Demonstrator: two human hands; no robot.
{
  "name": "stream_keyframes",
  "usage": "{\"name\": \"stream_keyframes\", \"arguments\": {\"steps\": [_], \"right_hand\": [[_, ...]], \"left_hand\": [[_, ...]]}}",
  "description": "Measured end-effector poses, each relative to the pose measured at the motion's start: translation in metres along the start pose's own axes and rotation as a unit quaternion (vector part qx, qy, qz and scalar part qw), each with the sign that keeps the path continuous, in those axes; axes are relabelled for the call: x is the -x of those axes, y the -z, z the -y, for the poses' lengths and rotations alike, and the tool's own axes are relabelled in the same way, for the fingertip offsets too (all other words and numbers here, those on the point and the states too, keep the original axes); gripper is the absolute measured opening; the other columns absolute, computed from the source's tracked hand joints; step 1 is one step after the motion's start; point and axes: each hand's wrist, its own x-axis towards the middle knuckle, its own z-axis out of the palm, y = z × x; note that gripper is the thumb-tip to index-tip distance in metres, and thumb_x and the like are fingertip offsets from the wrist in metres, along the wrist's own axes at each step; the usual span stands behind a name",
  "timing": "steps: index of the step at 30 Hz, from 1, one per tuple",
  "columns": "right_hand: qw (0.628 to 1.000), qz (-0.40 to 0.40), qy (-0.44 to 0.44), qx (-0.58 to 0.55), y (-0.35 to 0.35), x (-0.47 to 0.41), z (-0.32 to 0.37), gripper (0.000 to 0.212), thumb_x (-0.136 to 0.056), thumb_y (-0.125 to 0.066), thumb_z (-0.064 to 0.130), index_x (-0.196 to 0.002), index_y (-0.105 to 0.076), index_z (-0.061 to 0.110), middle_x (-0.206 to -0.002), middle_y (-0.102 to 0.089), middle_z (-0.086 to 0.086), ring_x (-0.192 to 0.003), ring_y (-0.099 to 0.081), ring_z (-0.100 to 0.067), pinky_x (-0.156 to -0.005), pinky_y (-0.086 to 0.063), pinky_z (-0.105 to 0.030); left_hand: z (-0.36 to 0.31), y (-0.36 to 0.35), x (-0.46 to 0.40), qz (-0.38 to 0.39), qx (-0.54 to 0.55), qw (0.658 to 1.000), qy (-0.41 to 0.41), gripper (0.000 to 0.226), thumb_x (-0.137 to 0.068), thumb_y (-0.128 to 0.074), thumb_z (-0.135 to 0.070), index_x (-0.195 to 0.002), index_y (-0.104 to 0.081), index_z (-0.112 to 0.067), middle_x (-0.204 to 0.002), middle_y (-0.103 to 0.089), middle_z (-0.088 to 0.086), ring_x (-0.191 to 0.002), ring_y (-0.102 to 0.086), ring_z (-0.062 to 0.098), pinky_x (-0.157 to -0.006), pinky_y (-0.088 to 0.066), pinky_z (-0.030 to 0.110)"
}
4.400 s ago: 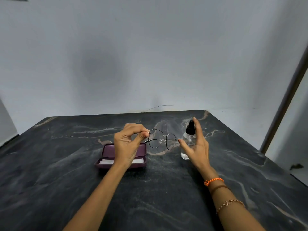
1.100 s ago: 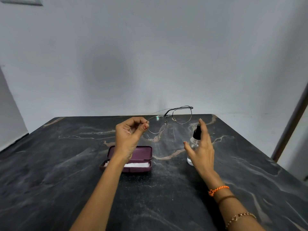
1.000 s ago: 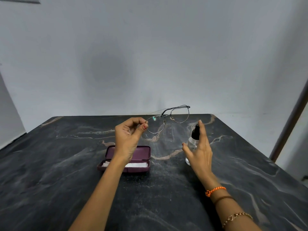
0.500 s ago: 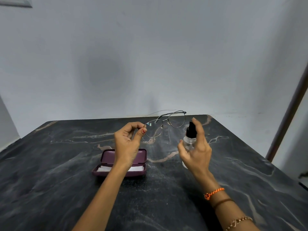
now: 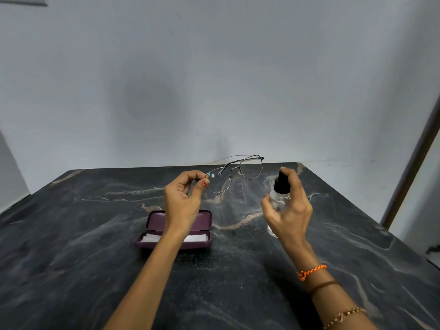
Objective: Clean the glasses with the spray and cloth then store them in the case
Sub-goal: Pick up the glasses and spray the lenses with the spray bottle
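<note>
Glasses [image 5: 234, 172] hang pinched at their left rim by the left hand [image 5: 183, 201]; right hand [image 5: 289, 208] grips the spray bottle [image 5: 278, 198].

Dark marble table [image 5: 71, 270] w/ grey wall [image 5: 214, 67] behind (plain).

The glasses [image 5: 234, 173] have a thin, shiny metal frame with clear lenses, and the spray bottle [image 5: 278, 201] is clear, glossy plastic with a matt black top. The table [image 5: 71, 246] is dark veined stone with a smooth, dull sheen. The purple case [image 5: 152, 234] looks like smooth matt plastic, with a white cloth [image 5: 150, 238] inside.
</note>
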Motion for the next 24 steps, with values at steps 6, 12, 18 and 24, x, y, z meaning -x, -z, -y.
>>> {"name": "stream_keyframes", "arguments": {"steps": [6,12,18,24], "right_hand": [[1.0,-0.021,-0.004,-0.008,0.0017,-0.0012,-0.002,0.06,-0.061,-0.062,0.004,-0.116,-0.044,0.021,-0.083,-0.065,-0.01,-0.069,-0.056,-0.016,-0.063,-0.039,-0.011],[0.999,-0.034,0.007,-0.015,0.0025,-0.0015,-0.0059,0.068,-0.061,-0.064,0.003,-0.123,-0.041,0.02,-0.102,-0.055,0.007,-0.064,-0.052,-0.014,-0.058,-0.042,-0.014],[0.999,-0.042,-0.003,-0.019,0.0025,-0.0025,-0.0094,0.064,-0.061,-0.064,0.004,-0.119,-0.045,0.02,-0.092,-0.055,0.007,-0.07,-0.047,-0.004,-0.064,-0.04,-0.006],[0.997,-0.063,-0.008,-0.036,0.0014,-0.0031,-0.007,0.058,-0.061,-0.065,0.001,-0.114,-0.047,0.019,-0.089,-0.056,0.003,-0.072,-0.049,-0.004,-0.07,-0.038,0.002]], "left_hand": [[0.0008,0.0013,0.0001,0.001,-0.004,1.0,0.006,0.027,-0.076,-0.062,0.007,-0.075,-0.062,-0.02,-0.076,-0.063,-0.003,-0.073,-0.062,-0.004,-0.074,-0.051,0.012],[0.0002,0.0013,-0.0009,0.001,-0.005,1.0,0.007,0.028,-0.076,-0.062,0.007,-0.075,-0.062,-0.021,-0.076,-0.063,-0.005,-0.073,-0.062,-0.005,-0.072,-0.051,0.01],[-0.0007,-0.001,0.0016,0.01,-0.018,1.0,0.006,0.028,-0.077,-0.062,0.007,-0.075,-0.062,-0.021,-0.076,-0.063,-0.004,-0.071,-0.061,-0.006,-0.072,-0.05,0.01],[-0.0042,-0.0033,0.0039,0.019,-0.022,1.0,0.005,0.028,-0.077,-0.061,0.008,-0.076,-0.061,-0.02,-0.076,-0.063,-0.003,-0.072,-0.061,-0.006,-0.072,-0.05,0.01]]}}
